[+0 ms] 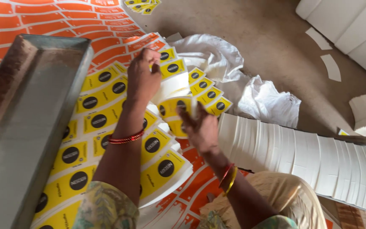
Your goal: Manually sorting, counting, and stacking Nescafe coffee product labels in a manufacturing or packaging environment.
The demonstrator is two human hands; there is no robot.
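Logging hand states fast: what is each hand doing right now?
Left hand: closed on the top of a curved bundle of yellow labels.
Right hand: fingers curled, holding the same bundle's lower end.

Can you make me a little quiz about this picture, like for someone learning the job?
1. True or false: the yellow fan-shaped cards carry dark round marks.
2. What lies beside the cards on the person's left: a grey metal tray, a blue bucket, or a green box?
3. What does the right hand hold with the left hand?

Key
1. True.
2. The grey metal tray.
3. A curved bundle of cards.
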